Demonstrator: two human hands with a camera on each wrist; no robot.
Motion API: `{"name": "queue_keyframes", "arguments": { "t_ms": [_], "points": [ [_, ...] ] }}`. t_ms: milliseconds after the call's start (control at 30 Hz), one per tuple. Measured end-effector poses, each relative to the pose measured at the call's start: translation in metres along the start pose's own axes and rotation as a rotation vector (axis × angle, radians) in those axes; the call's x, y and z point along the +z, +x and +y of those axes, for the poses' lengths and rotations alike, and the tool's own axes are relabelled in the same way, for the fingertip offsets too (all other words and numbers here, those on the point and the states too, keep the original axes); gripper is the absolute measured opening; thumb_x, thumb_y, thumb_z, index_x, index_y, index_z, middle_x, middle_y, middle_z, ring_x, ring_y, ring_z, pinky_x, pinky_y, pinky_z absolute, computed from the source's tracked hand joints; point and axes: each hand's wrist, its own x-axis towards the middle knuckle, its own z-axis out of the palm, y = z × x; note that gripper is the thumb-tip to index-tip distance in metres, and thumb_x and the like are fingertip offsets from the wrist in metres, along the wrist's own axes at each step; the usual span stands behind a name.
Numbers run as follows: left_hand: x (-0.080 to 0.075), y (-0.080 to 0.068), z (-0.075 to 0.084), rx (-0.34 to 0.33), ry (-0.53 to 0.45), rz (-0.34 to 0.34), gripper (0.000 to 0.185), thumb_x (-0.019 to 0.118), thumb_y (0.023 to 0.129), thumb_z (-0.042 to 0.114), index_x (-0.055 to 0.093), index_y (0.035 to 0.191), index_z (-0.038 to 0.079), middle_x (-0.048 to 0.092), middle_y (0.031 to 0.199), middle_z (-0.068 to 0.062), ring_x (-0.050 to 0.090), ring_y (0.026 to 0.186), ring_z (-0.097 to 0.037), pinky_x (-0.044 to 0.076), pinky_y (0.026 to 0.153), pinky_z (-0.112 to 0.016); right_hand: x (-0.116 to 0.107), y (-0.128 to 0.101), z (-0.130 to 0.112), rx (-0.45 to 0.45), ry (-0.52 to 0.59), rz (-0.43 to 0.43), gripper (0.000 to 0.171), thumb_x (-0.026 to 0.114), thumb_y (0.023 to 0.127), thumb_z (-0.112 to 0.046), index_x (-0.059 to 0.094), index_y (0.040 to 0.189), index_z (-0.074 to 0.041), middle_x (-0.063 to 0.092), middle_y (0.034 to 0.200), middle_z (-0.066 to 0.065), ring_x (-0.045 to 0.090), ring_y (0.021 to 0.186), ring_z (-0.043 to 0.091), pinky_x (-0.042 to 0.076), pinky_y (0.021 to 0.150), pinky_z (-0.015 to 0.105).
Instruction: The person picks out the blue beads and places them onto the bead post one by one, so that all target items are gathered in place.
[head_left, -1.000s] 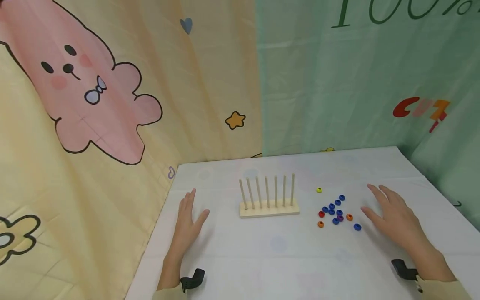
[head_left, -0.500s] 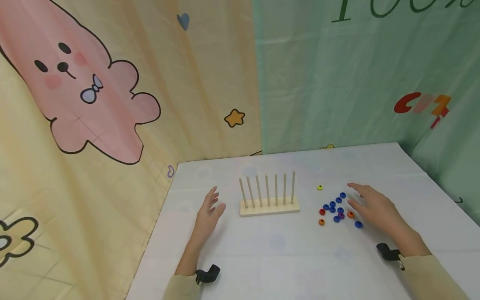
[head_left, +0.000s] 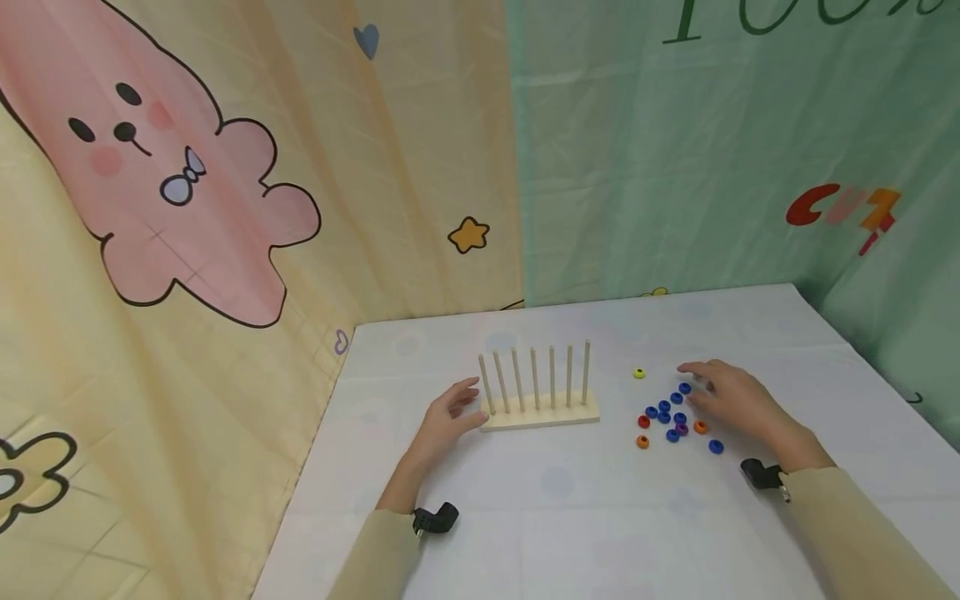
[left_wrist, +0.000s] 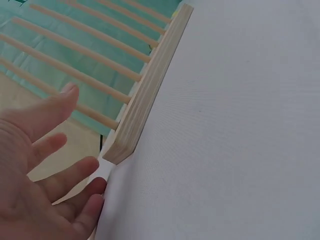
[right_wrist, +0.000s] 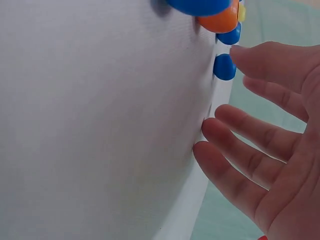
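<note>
A light wooden rack with a row of several upright pegs stands mid-table. My left hand is at its left end, thumb and fingers parted around the end of the base and nothing held. In the left wrist view the thumb overlaps the nearest pegs. To the right of the rack lie loose beads, several of them blue. My right hand is beside them, fingers loosely bent, its fingertips close to the farthest blue bead. The right wrist view shows no bead between thumb and fingers.
Around the blue beads lie a yellow bead, a red bead, a purple bead and two orange beads, one nearer the front. A white cloth covers the table. Printed curtains hang behind and beside it.
My left hand has moved right and forward to the rack's left end. My right hand has moved left to the beads, its fingers bending more. Rack and beads stay in place.
</note>
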Motion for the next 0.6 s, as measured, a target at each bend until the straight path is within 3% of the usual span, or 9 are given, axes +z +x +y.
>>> {"name": "queue_keyframes", "arguments": {
  "t_ms": [167, 333, 600],
  "points": [
    [0.006, 0.012, -0.003, -0.005, 0.041, -0.050, 0.057, 0.076, 0.071, 0.038, 0.054, 0.123, 0.030, 0.056, 0.115, 0.009, 0.050, 0.106, -0.013, 0.038, 0.093, -0.037, 0.000, 0.005, 0.002, 0.014, 0.001, -0.017, 0.044, 0.067, 0.082, -0.021, 0.056, 0.123, -0.014, 0.055, 0.105, 0.013, 0.051, 0.086, 0.026, 0.046, 0.069, 0.045],
    [0.013, 0.019, -0.006, -0.002, 0.085, -0.055, 0.049, 0.079, 0.067, 0.040, 0.062, 0.112, 0.032, 0.058, 0.108, 0.010, 0.051, 0.095, -0.014, 0.042, 0.082, -0.034, 0.002, 0.010, 0.005, 0.018, 0.027, -0.021, 0.038, 0.068, 0.081, -0.021, 0.060, 0.117, -0.016, 0.053, 0.101, 0.012, 0.050, 0.082, 0.024, 0.045, 0.064, 0.041],
    [0.016, 0.023, -0.008, 0.032, 0.174, -0.089, 0.050, 0.082, 0.060, 0.042, 0.062, 0.106, 0.038, 0.056, 0.107, 0.015, 0.044, 0.096, -0.013, 0.037, 0.086, -0.034, 0.005, 0.015, 0.008, 0.029, 0.044, -0.011, 0.025, 0.069, 0.081, -0.023, 0.066, 0.105, -0.020, 0.054, 0.094, 0.006, 0.049, 0.081, 0.023, 0.045, 0.065, 0.038]
  ]
}}
